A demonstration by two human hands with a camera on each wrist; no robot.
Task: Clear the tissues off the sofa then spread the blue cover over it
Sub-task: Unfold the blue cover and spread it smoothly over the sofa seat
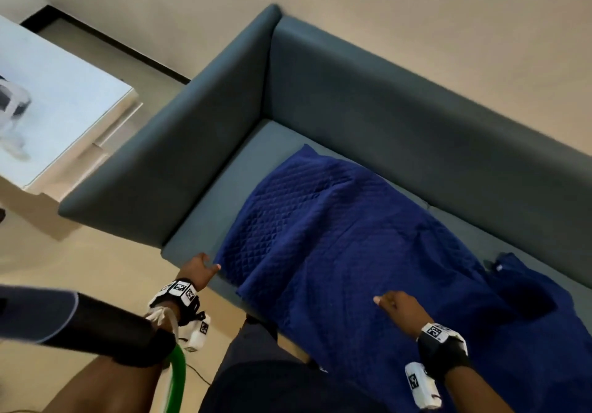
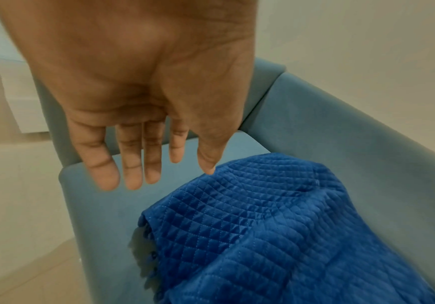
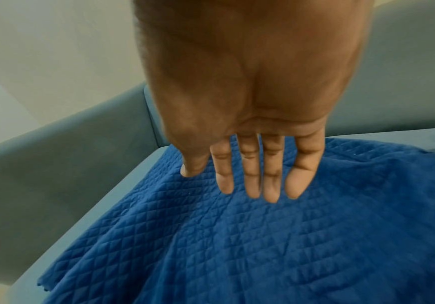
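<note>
A white counter (image 1: 48,98) stood left of the sofa (image 1: 352,98). The left hand (image 1: 200,271) hovered at the seat's front edge, fingers (image 2: 133,164) straight and apart, holding nothing. The blue cover (image 1: 336,236) lay rumpled across the seat cushions. The right hand (image 1: 400,308) hung above it, fingers (image 3: 250,174) extended, empty.

My left hand (image 1: 201,270) reaches forward and down, palm down, fingers (image 2: 133,164) straight and slightly spread, thumb angled out to the side, holding nothing. My right hand (image 1: 400,308) stretches out beside it, well apart, fingers (image 3: 252,174) extended and close together, thumb pointing toward my left, also empty. Both forearms are bare, and each wrist wears a black strap with a black-and-white marker block.
</note>
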